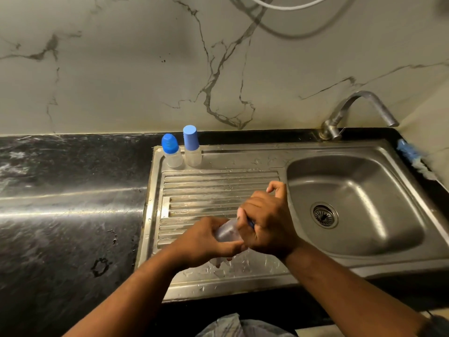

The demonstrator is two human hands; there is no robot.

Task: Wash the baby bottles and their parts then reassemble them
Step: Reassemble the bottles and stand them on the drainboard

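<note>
Forearms reach in from below me. My left grip (206,242) curls round the clear bottle (227,231) above the wet drainboard (218,188), and my right grip (267,224) is closed on its blue top (250,223). Wet plastic could slip and drop, or a tilted top could cross-thread. A round-capped bottle (172,150) and a tall-capped bottle (192,145) stand at the back edge. Beyond lie the basin (352,239), tap (359,105), black tabletop (73,203) and marble wall (121,69).

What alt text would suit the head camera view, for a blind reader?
The left hand grips a clear baby bottle over a steel draining board while the right hand grips its top. Two blue-capped bottles stand behind; the sink basin lies to the right.
</note>
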